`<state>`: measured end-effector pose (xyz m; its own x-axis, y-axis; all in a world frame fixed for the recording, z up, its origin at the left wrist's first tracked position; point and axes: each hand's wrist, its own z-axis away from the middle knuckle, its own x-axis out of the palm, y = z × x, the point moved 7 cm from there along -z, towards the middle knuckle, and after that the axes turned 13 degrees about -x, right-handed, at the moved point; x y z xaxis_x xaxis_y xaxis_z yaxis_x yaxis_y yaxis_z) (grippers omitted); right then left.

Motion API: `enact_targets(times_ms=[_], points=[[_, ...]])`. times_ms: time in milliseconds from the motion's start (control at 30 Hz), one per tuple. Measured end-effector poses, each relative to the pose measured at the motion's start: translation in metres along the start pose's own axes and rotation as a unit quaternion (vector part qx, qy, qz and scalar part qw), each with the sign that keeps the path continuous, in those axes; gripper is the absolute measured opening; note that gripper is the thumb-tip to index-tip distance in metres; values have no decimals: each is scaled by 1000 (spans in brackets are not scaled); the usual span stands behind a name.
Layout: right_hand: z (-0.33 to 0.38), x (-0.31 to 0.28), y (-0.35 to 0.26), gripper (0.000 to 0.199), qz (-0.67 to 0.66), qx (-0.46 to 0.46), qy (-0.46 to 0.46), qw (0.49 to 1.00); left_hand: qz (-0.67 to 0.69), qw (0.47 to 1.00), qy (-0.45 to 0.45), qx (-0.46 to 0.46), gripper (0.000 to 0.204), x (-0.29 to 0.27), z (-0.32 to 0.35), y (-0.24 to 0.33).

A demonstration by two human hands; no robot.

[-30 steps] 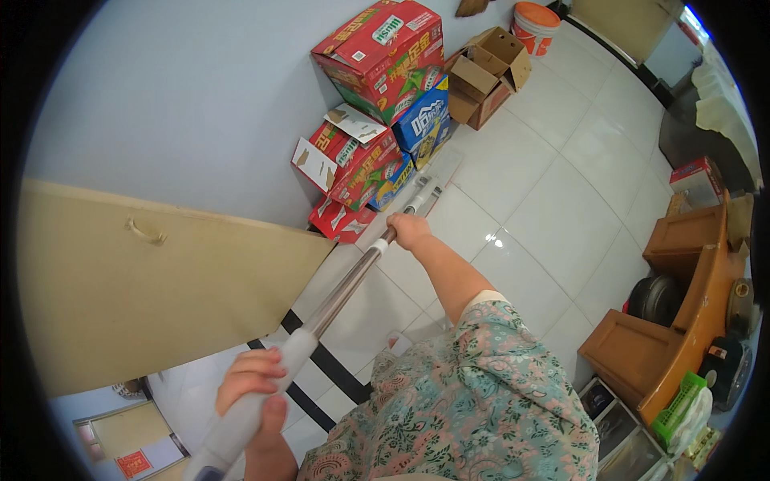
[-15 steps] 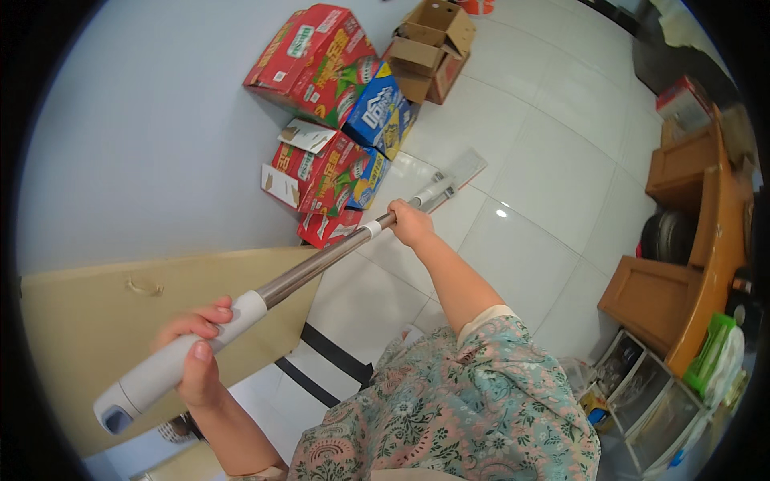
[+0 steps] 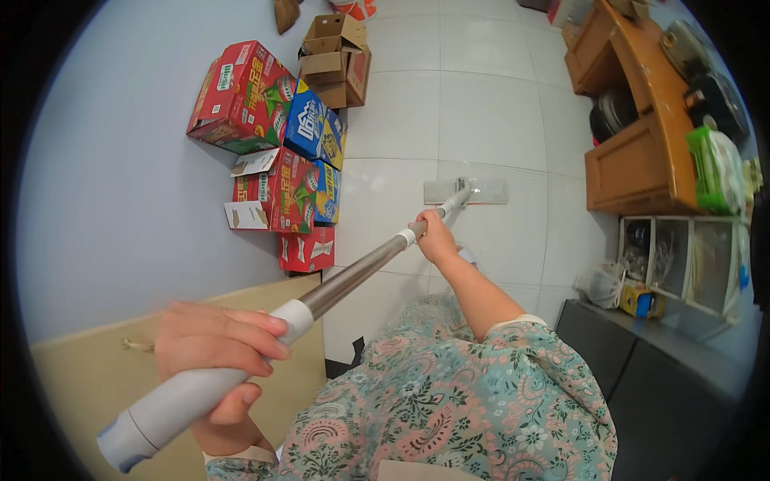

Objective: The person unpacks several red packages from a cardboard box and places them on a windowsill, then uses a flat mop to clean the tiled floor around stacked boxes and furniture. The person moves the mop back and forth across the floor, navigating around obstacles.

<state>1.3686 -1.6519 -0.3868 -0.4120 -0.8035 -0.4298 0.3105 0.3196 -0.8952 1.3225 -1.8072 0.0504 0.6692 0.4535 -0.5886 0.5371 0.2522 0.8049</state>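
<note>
A flat mop slants across the view, its metal pole point(image 3: 351, 280) running from the lower left to the middle. My left hand point(image 3: 215, 341) wraps round the thick white handle near its end. Lower down the pole, my right hand point(image 3: 435, 238) grips it just above the white lower joint. The wide, flat mop head point(image 3: 489, 191) lies on the pale tiled floor point(image 3: 393, 184), beyond my right hand.
Along the left wall stand stacked red cartons point(image 3: 245, 96), blue cartons point(image 3: 305, 120) and an open cardboard box point(image 3: 335, 64). A cream cabinet point(image 3: 96, 353) is at lower left. On the right are a wooden cabinet point(image 3: 634, 172), clear drawers point(image 3: 672, 256) and a dark surface point(image 3: 666, 385).
My view has turned to the right, so the cartons sit further left. The mop head now lies crosswise instead of slanting. Both hands keep their hold, and my left hand looks larger and higher.
</note>
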Motion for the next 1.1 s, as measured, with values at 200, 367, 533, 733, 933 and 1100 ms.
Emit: enact_targets(times_ms=[200, 367, 533, 733, 933, 1100], points=[[118, 66, -18, 23, -27, -4, 48, 998, 19, 999, -43, 0, 31, -17, 118, 4], [191, 133, -28, 24, 0, 14, -44, 999, 63, 997, -47, 1, 28, -56, 182, 5], [210, 142, -72, 19, 75, -1, -138, 988, 83, 996, -12, -20, 26, -81, 240, -4], [168, 137, -128, 15, 142, -165, -146, 965, 135, 982, 118, -60, 21, -123, 284, -26], [58, 109, -95, 14, 175, -165, -139, 961, 203, 940, 225, -158, 24, -73, 224, -41], [-16, 91, -61, 15, 203, -133, -167, 956, 139, 947, 200, -211, 29, -32, 152, -63]])
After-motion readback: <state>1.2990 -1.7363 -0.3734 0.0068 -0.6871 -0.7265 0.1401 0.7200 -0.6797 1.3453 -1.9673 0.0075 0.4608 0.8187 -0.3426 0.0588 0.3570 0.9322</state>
